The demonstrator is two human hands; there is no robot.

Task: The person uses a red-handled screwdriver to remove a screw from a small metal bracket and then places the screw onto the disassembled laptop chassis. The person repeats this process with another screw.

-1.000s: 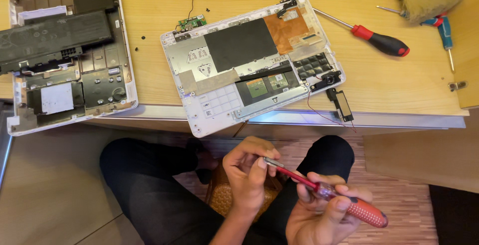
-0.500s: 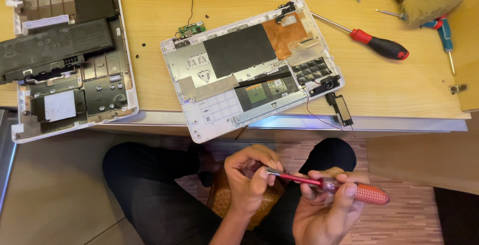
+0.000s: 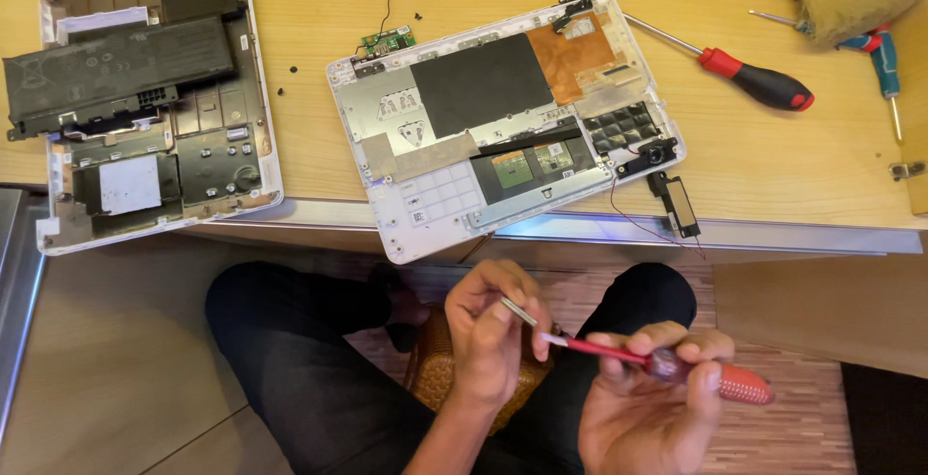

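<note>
Nearest me, over my lap, my right hand is clenched round the red screwdriver handle, steadying it, while my left hand pinches its metal tip — fingers closed on the shaft. Beyond, on the counter, the opened white laptop base lies face-up — a second red-handled screwdriver far right.

There is only one view, from a camera on the person's head. It looks steeply down, almost straight, over the near edge of the wooden surface. The upper half shows the surface from close range. The lower half shows the person's lap and both hands, which are nearer to the lens.
</note>
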